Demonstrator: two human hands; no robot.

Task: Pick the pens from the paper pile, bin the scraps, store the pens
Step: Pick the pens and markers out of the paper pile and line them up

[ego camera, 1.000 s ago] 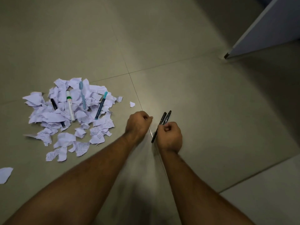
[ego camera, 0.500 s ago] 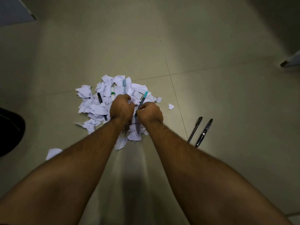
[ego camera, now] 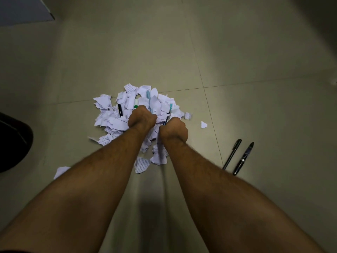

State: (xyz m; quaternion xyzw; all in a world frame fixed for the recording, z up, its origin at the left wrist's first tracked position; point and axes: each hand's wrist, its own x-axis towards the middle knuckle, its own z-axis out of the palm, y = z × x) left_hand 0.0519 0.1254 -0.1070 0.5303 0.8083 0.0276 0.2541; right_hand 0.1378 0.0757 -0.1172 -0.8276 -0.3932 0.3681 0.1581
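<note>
Teal pen [ego camera: 169, 114] angles toward the frame's top, lower end hidden in the gripping right hand [ego camera: 174, 131]; left hand [ego camera: 141, 118] clasps the pale-blue pen [ego camera: 149, 100].

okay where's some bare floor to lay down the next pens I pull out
Bare tile lies right of the paper pile, between the stray scrap and the two black pens, and beyond those pens too. The pile itself is crowded, with both hands in it.

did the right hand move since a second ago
Yes. The right hand left the two black pens on the floor and went left to the paper pile, where it now grips a teal pen.
</note>
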